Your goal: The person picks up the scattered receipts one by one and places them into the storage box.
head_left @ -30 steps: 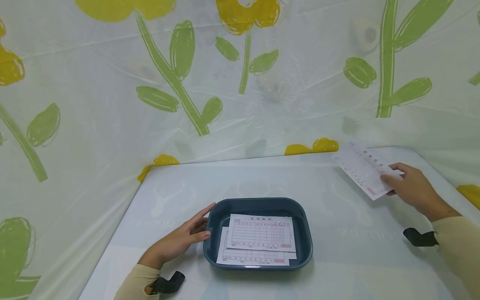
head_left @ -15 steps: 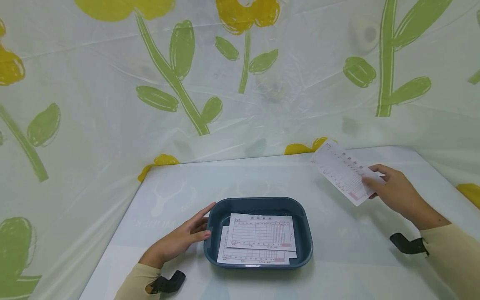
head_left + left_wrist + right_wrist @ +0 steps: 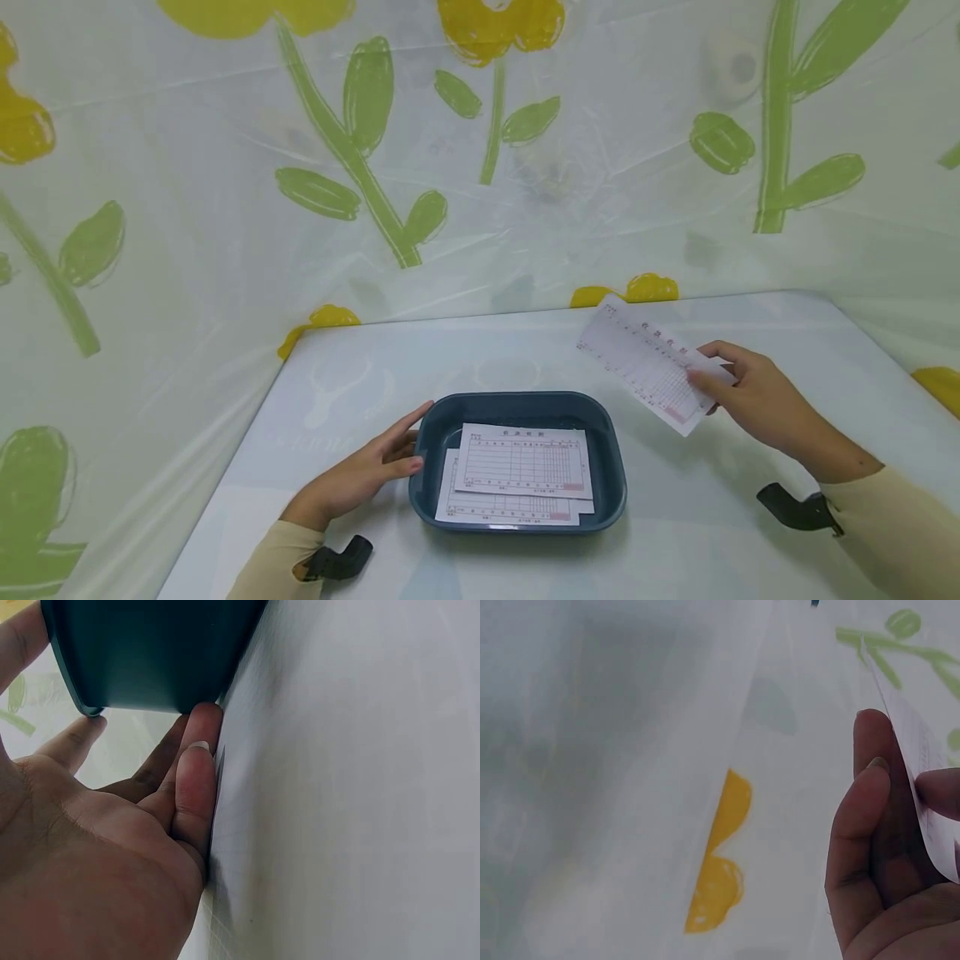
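A dark blue-green plastic tray (image 3: 517, 530) sits on the table in the head view. Inside it lie two overlapping printed receipt slips (image 3: 521, 458), the upper one shifted toward the far side. My left hand (image 3: 356, 475) rests against the tray's left end, thumb and extended fingertips touching its rim and wall; the left wrist view shows the lower fingers at the base of the tray (image 3: 150, 660). To the right of the tray, my right hand (image 3: 757, 400) pinches another receipt slip (image 3: 645, 362) by its right end, thumb on the printed face. That slip is tilted above the table.
The white table (image 3: 697, 517) extends around the tray, with its far edge behind. A pale curtain (image 3: 600, 208) printed with flowers and leaves hangs behind and beside the table. A black strap piece (image 3: 795, 507) sticks out from the right wrist, another (image 3: 341, 558) from the left.
My right hand has moved left and slightly nearer with the pinched slip, toward the tray. The left hand and the tray have stayed in place.
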